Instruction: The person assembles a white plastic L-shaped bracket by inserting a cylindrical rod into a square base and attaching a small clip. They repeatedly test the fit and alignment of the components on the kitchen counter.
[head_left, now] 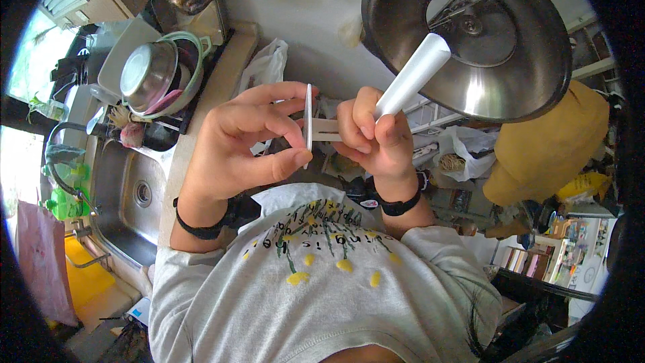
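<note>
Both of my hands are raised in front of my chest. My left hand (252, 134) pinches a thin white flat piece (308, 124), seen edge-on, between thumb and fingers. My right hand (376, 131) is closed around a smooth white handle-like piece (413, 77) that sticks up and away to the right. Between the hands runs a pale slotted strip (327, 129), which meets the flat piece on one side and goes into my right fingers on the other. Whether these parts are joined is hidden by my fingers.
A large round metal lid (537, 47) with a glass-like middle looms at the upper right, close to the white handle. On the left are a steel sink (124, 195) and a counter with stacked metal bowls (148, 74). A brown cloth (551, 141) hangs on the right.
</note>
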Demonstrator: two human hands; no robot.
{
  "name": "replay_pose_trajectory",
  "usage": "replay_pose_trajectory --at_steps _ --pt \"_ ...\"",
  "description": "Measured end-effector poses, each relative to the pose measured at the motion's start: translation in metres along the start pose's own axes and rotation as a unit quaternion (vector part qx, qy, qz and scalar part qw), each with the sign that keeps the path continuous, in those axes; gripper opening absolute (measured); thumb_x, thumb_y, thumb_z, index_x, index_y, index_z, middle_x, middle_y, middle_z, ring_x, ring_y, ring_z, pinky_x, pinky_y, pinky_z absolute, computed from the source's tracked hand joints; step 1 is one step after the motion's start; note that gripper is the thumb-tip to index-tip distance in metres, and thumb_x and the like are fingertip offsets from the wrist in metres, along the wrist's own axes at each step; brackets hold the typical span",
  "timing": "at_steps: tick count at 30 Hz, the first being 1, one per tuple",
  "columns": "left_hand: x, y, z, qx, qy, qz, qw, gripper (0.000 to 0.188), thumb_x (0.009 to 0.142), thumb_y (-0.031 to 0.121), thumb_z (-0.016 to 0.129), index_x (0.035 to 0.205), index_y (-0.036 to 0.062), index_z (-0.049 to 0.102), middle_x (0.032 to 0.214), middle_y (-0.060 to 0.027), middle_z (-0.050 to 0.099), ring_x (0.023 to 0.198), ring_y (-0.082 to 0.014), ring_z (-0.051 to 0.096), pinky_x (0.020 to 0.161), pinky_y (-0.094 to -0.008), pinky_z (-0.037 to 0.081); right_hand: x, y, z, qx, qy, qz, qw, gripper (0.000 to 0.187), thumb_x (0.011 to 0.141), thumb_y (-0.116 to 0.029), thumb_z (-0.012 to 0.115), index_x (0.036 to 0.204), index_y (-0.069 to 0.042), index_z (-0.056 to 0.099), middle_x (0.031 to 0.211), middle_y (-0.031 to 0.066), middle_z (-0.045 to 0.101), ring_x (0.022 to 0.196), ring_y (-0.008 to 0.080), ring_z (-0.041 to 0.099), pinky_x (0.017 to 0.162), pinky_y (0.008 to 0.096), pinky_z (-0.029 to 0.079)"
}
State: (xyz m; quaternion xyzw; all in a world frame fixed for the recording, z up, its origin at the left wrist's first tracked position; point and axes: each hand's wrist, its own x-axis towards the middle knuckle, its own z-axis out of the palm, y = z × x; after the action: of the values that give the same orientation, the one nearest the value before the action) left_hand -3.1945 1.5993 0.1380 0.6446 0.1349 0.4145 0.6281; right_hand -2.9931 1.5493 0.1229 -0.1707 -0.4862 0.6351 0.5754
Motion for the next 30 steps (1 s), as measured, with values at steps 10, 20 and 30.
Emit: replay_pose_trajectory --at_steps 10,20,30 --pt "-0.006 0.000 0.012 -0.076 0.009 -0.036 0.996 0.013 0.069 -0.004 0.073 0.081 -0.0003 0.069 0.124 -0.0166 0.050 0.115 -0.0254 0.053 0.099 -0.0378 0.042 -0.007 -0.005 -0.004 -0.015 -0.025 -0.006 1.000 0.041 0.089 -0.048 0.055 0.075 -0.013 0.039 0.060 -0.0007 0.039 0.048 0.0055 0.030 0.042 0.0201 0.024" --pt "-0.010 0.001 0.018 -0.122 0.040 -0.059 0.990 0.039 0.074 -0.001 0.073 0.110 -0.0022 0.056 0.112 -0.0135 0.058 0.102 -0.0182 0.058 0.087 -0.0312 0.048 -0.010 -0.010 -0.014 0.116 -0.074 0.060 0.989 0.045 0.086 -0.055 0.054 0.073 -0.015 0.038 0.057 -0.0037 0.034 0.046 0.0048 0.023 0.040 0.0203 0.022" --pt "-0.021 -0.010 0.034 -0.249 0.056 -0.143 0.956 0.017 0.085 0.005 0.063 0.095 -0.0018 0.051 0.088 -0.0126 0.064 0.072 -0.0190 0.066 0.063 -0.0290 0.056 -0.001 0.014 0.008 0.292 0.189 0.115 0.930 0.042 0.091 -0.053 0.046 0.101 -0.013 0.051 0.078 0.0035 0.053 0.058 0.0101 0.046 0.044 0.0214 0.034"
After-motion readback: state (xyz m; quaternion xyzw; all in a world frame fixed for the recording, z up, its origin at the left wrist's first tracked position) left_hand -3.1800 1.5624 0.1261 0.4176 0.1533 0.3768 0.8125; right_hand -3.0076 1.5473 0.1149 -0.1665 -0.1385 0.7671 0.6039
